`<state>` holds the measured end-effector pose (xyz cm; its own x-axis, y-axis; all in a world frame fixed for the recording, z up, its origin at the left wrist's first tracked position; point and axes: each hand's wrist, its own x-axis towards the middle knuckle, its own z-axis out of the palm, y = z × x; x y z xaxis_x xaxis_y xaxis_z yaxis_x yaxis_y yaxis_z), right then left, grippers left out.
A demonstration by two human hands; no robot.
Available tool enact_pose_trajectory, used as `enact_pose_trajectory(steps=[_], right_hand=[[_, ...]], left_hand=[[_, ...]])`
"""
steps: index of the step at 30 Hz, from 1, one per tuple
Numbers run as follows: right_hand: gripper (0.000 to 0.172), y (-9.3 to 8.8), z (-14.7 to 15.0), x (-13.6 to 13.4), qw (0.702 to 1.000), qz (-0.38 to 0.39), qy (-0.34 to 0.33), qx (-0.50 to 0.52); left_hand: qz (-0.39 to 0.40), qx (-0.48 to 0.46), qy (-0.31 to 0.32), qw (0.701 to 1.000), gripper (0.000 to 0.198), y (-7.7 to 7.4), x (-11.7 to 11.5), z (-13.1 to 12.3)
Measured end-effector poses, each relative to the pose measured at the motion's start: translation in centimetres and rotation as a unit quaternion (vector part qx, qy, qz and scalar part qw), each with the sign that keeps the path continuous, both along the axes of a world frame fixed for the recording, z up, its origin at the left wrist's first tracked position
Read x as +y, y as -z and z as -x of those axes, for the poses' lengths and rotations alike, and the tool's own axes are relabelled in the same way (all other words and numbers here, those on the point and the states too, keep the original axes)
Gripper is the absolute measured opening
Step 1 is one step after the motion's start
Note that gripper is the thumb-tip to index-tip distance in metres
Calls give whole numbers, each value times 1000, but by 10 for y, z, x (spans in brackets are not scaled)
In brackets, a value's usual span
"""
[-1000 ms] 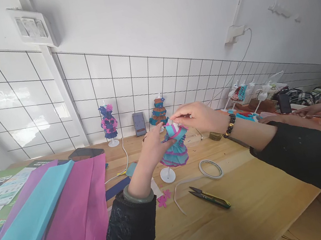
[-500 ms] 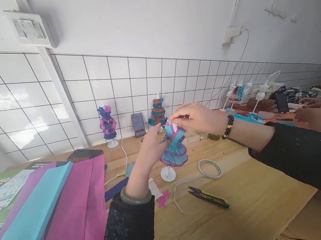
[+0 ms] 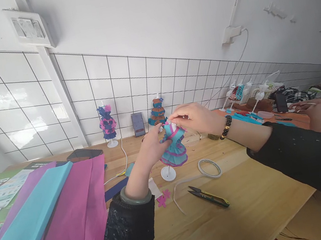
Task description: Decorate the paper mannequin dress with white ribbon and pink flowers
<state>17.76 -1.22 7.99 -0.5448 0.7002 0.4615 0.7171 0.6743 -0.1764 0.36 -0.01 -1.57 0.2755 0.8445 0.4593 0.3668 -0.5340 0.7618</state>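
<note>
A small mannequin in a turquoise and pink ruffled dress stands on a white round base on the wooden table. My left hand is closed around the dress's bodice from the left. My right hand, with a bead bracelet on the wrist, pinches the top of the dress at the neck with fingertips pressed together. What the fingertips pinch is too small to make out.
Pink, turquoise and purple fabric sheets lie at the left. Thread snips, a tape roll and a white strip lie near the stand. Two dressed mannequins and a phone stand by the tiled wall. Another person's hands work at the right.
My hands have stayed on the dress with only small shifts at its neck. The other person's hands at the right have moved and lifted a thin strip.
</note>
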Motion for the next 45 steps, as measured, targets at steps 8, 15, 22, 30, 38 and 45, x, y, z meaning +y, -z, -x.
enact_pose_trajectory(steps=[8, 15, 22, 30, 38, 45], right_hand=[[23, 1, -1, 3, 1000, -6, -8, -2], [23, 3, 0, 4, 1000, -7, -17, 0], [23, 4, 0, 5, 1000, -11, -20, -2], [23, 4, 2, 4, 1000, -14, -14, -4], [23, 6, -3, 13, 1000, -22, 12, -4], [23, 8, -5, 16, 999, -36, 21, -4]], left_hand=[[22, -13, 0, 1000, 61, 2, 2, 0], [21, -12, 9, 1000, 61, 5, 4, 0], [7, -11, 13, 1000, 55, 0, 3, 1], [19, -3, 2, 1000, 57, 2, 4, 1], [26, 38, -11, 999, 66, -4, 1, 6], [12, 51, -39, 998, 64, -5, 2, 13]])
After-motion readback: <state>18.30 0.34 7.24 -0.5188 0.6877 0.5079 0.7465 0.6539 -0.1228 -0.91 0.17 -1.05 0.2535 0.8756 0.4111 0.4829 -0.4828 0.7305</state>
